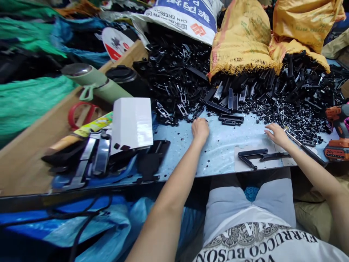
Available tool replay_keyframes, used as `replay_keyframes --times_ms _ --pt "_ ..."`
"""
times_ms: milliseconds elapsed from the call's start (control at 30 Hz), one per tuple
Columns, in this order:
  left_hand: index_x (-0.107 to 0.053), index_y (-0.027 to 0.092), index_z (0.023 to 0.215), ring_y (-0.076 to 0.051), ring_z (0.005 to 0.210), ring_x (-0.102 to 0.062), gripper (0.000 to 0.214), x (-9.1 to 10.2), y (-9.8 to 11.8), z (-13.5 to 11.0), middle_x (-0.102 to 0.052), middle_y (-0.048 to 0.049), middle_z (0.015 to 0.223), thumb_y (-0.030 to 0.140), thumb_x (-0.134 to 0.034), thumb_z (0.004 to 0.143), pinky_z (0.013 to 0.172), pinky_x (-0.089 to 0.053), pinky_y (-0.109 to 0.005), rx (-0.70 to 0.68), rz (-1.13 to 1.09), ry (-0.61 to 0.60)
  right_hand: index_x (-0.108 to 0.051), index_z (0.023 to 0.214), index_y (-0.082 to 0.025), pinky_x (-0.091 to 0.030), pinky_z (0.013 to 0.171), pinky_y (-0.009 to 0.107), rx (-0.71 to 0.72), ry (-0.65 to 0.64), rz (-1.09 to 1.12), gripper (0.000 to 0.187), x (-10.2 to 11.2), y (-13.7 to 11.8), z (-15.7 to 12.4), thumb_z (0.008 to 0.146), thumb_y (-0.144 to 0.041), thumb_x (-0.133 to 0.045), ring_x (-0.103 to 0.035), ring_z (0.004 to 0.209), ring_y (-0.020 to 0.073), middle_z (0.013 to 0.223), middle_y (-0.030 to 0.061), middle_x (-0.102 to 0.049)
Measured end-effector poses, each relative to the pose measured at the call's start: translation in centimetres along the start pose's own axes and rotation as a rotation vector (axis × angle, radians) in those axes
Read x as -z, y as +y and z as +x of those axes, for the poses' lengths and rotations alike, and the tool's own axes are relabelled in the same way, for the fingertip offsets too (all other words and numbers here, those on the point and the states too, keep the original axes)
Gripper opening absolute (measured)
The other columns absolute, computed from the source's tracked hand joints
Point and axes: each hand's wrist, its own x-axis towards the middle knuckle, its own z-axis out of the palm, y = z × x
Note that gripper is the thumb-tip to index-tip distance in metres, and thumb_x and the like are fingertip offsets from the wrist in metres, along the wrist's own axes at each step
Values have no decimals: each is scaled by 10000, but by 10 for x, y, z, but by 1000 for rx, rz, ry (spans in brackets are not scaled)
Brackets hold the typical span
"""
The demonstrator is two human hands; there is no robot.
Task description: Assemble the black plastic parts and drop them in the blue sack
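My left hand (200, 130) is closed at the near edge of a heap of black plastic parts (188, 78). Its fingertips are hidden, so what they hold cannot be made out; a black strip lies just beyond them. My right hand (276, 135) hovers over the blue tabletop (218, 145), fingers apart and nothing seen in them, beside a pile of small silver screws (280, 109). Between the hands lie a few stacked black bars (231, 119). Below my right hand, a black hinged arm (252, 153) rests folded near the table's front edge.
An orange cordless drill (338, 133) stands at the right, near a dark-handled tool (307, 147). Yellow sacks (242, 36) spill parts at the back. Leftward are a white box (132, 123), a green bottle (95, 82), red tape (83, 114) and a wooden board (35, 145).
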Motion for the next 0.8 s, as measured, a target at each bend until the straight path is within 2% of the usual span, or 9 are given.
replay_keyframes --times_ms 100,200,267,333,433,533,600,700,800 --pt "-581 119 929 -240 966 -538 181 -3 5 -41 -606 -144 985 198 -445 839 868 -412 -353 -141 49 4 -572 1133 -118 -401 883 355 -73 -58 -124 315 -17 -11 55 925 -270 -390 -502 1049 258 1100 156 -576" --pt "-601 144 954 -204 881 -588 186 -2 14 -90 -639 -98 941 224 -467 853 831 -452 -320 -312 -35 -97 -608 1061 -99 -408 856 361 -96 -146 -167 301 -29 -19 76 899 -182 -369 -528 983 257 1059 163 -578" --pt "-613 167 935 -183 846 -602 165 1 19 -117 -648 -67 902 227 -479 860 805 -470 -302 -432 -92 -202 -613 1070 -103 -422 852 335 -86 -120 -117 312 -29 -21 68 885 -158 -368 -545 960 229 1117 155 -552" --pt "-616 178 929 -179 833 -608 162 3 23 -137 -644 -58 879 209 -468 870 787 -478 -298 -518 -78 -274 -603 1113 -114 -433 865 317 -63 -36 -22 328 -20 -20 48 889 -167 -369 -551 981 211 1169 147 -524" --pt "-614 164 909 -198 809 -609 177 6 31 -150 -622 -78 851 156 -442 872 753 -483 -312 -548 48 -309 -618 1094 -143 -453 850 316 -19 29 155 292 6 -16 10 898 -227 -419 -580 951 201 1062 118 -596" --pt "-613 143 847 -227 802 -606 208 6 43 -151 -600 -104 835 78 -415 848 741 -486 -341 -581 182 -333 -652 1005 -162 -480 756 286 -23 -94 297 226 31 -17 -20 869 -275 -511 -619 806 174 900 73 -670" --pt "-613 143 810 -237 832 -605 237 4 52 -149 -595 -111 843 27 -407 819 766 -489 -354 -632 221 -349 -672 950 -172 -482 720 267 -18 -181 338 194 41 -21 -32 855 -275 -537 -628 759 159 868 58 -689" --pt "-627 151 806 -225 850 -609 229 -5 57 -147 -605 -107 861 42 -426 823 791 -497 -347 -676 201 -337 -690 917 -178 -483 737 266 5 -220 300 172 46 -28 -39 847 -254 -553 -640 784 166 893 58 -701" --pt "-636 161 927 -201 860 -623 204 -15 49 -149 -636 -99 918 155 -436 887 806 -511 -328 -668 72 -217 -698 933 -178 -482 771 274 43 -207 231 179 44 -33 -40 855 -236 -547 -648 830 183 924 67 -704"
